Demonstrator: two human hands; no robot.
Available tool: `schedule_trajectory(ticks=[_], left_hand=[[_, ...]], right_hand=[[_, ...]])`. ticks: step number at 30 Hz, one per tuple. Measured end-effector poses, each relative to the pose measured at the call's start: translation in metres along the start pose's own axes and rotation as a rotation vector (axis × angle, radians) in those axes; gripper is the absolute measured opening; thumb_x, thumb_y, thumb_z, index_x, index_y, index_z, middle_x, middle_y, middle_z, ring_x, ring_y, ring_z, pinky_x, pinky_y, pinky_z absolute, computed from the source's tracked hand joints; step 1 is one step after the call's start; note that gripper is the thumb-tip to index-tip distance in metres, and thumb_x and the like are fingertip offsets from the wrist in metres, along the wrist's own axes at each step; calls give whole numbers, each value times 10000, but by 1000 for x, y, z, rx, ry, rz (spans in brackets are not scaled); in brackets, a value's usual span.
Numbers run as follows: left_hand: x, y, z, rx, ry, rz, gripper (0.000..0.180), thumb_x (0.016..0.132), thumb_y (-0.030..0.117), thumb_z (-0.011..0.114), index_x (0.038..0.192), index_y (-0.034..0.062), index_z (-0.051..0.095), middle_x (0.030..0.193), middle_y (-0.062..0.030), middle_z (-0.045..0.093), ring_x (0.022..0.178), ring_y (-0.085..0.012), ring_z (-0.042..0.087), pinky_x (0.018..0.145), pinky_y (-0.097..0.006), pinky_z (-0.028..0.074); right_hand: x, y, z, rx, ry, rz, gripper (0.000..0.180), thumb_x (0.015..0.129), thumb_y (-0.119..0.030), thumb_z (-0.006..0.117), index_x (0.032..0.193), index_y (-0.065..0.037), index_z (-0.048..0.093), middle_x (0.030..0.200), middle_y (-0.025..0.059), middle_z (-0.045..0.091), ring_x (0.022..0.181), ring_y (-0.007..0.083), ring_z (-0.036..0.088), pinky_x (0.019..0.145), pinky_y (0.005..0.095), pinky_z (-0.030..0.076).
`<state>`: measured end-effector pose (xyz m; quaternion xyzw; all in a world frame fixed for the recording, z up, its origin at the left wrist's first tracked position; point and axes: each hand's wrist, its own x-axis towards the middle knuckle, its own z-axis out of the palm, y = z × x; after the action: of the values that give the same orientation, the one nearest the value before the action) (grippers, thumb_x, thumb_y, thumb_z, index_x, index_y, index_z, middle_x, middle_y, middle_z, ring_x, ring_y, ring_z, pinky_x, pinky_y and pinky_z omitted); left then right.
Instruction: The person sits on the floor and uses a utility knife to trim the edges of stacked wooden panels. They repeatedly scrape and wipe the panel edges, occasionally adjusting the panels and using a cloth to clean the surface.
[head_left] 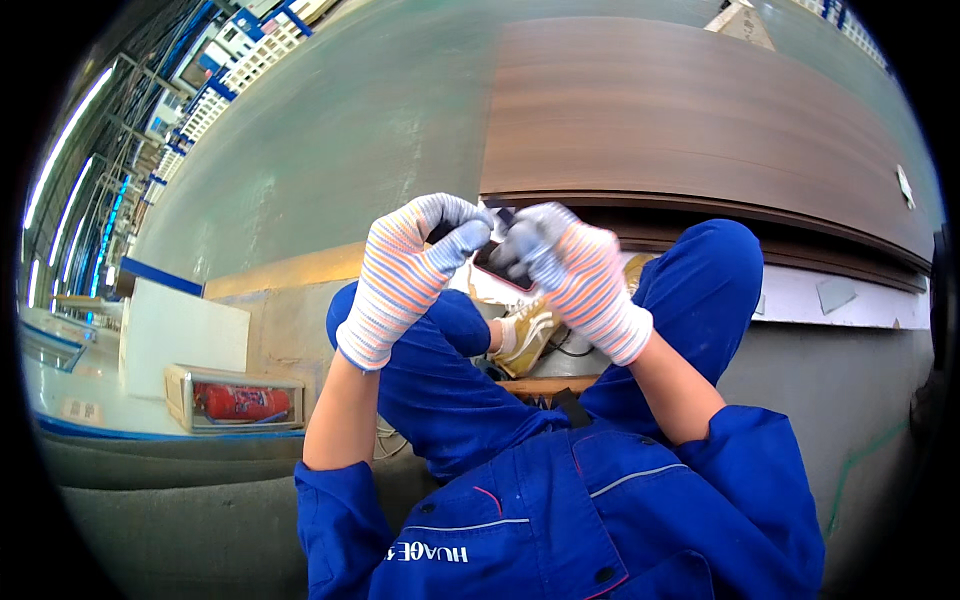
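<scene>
My left hand point(405, 270), in a striped knit glove, is raised in front of my knees, its thumb and fingers pinched together. Close beside it, my right hand point(572, 270) wears a matching glove, and its fingertips are smeared by motion. Between the two sets of fingertips shows a small dark piece point(502, 212), with something whitish next to it. Its kind is too small and blurred to make out. Just below the hands, partly hidden by them, lies a dark flat thing with a reddish edge.
Brown boards point(690, 110) lie stacked ahead and to the right, near my bent knees. A yellow-brown shoe point(527, 335) shows below my hands. At the left, a red fire extinguisher point(240, 403) lies in a box beside a white panel point(185, 335). Green floor point(330, 150) stretches ahead.
</scene>
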<state>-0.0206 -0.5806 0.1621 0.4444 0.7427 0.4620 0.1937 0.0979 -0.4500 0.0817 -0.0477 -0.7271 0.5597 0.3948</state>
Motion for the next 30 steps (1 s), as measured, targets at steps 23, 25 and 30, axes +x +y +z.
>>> schedule_trajectory(ticks=[23, 25, 30], left_hand=[[143, -289, -88, -738, 458, -206, 308, 929, 217, 558, 1189, 53, 561, 951, -33, 635, 737, -64, 587, 638, -198, 476], [165, -332, -89, -814, 535, -305, 341, 937, 204, 543, 1243, 58, 518, 997, -37, 624, 751, -65, 592, 639, -190, 488], [200, -411, -58, -948, 309, -397, 362, 945, 226, 529, 1268, 66, 499, 1053, -65, 612, 822, -96, 615, 682, -204, 508]], right_hand=[[64, 118, 37, -346, 242, 547, 248, 957, -220, 509, 1010, -5, 618, 679, 65, 654, 572, 77, 588, 548, 227, 481], [57, 137, 53, -454, 249, 578, 278, 949, -182, 510, 1171, -27, 574, 658, 59, 648, 565, 69, 581, 529, 228, 473], [73, 148, 100, -704, -26, 638, 439, 933, -127, 503, 1365, -102, 434, 661, 75, 649, 545, 76, 568, 539, 222, 462]])
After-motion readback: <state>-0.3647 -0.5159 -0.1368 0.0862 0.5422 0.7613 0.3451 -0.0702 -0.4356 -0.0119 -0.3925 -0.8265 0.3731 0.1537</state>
